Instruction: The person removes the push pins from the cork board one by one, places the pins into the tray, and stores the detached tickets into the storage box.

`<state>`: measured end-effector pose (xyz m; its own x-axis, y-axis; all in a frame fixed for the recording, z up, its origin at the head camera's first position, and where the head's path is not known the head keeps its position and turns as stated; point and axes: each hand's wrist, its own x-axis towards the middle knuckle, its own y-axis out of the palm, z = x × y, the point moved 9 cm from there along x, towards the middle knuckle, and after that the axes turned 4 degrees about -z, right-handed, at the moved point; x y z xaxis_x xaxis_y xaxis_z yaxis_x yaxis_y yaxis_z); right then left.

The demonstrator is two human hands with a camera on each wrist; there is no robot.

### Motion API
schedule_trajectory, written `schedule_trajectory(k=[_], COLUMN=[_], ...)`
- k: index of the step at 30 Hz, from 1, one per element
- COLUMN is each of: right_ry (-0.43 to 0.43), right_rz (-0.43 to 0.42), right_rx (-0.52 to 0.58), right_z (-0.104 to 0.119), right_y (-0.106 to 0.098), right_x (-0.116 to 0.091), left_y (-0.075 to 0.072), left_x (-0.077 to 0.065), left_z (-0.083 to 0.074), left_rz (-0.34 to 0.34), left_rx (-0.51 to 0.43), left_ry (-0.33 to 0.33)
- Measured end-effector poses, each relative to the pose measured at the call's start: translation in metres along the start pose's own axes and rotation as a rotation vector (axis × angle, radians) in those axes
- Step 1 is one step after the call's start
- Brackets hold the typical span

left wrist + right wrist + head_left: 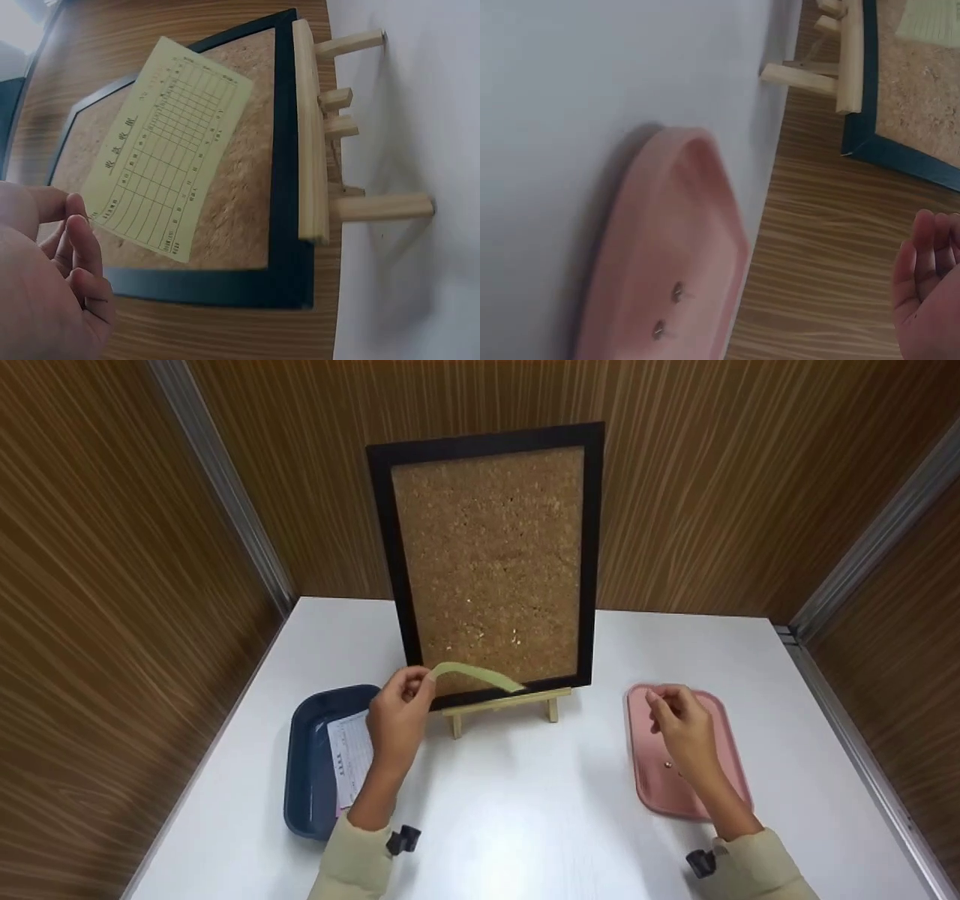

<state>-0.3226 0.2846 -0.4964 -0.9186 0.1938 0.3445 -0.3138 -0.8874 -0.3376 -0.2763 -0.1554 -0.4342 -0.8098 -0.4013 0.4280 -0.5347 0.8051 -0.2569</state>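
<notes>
My left hand (397, 720) pinches one end of a yellow printed receipt slip (480, 672) between thumb and fingers. The slip arches to the right before the lower part of a black-framed cork board (491, 547); the left wrist view shows its ruled table face. Over a pink tray (646, 757) hovers my right hand (686, 727), its fingers bent and thumb close to the index finger. I cannot tell whether a small thing sits between those fingertips. Two metal thumbtacks (678, 292) lie in the tray, points up.
A small wooden easel (510, 702) carries the board on the white table (510, 802). At left stands a dark blue tray (298, 765) holding printed paper slips (351, 750), partly behind my left forearm. Wood-grain panels (675, 510) enclose the back and sides.
</notes>
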Motion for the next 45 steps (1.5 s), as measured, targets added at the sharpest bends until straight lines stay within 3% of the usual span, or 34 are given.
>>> schedule_trajectory(k=[7,15,22,28,34,45], right_ry=[0.058,0.114,0.147,0.113,0.145,0.191], right_rz=[0.002,0.041,0.063,0.039,0.046,0.122], right_rx=[-0.053,-0.08,-0.095,-0.059,-0.096,-0.214], right_z=[-0.022,-0.015,-0.049,-0.05,-0.058,-0.071], right_y=[-0.017,-0.023,-0.026,-0.023,-0.025,-0.028], right_x=[-0.011,-0.026,-0.027,-0.024,-0.027,-0.031], left_y=[-0.04,-0.091,-0.124,-0.138,-0.14,-0.143], left_x=[-0.013,-0.027,-0.035,-0.04,-0.048,-0.065], left_z=[0.011,0.033,0.069,0.092,0.112,0.129], left_rz=[-0.046,-0.137,-0.24,-0.305,-0.249,-0.25], left_rx=[0.003,-0.002,-0.031,-0.001,0.189,0.462], left_ry=[-0.073,-0.217,-0.35,-0.41,-0.495,-0.486])
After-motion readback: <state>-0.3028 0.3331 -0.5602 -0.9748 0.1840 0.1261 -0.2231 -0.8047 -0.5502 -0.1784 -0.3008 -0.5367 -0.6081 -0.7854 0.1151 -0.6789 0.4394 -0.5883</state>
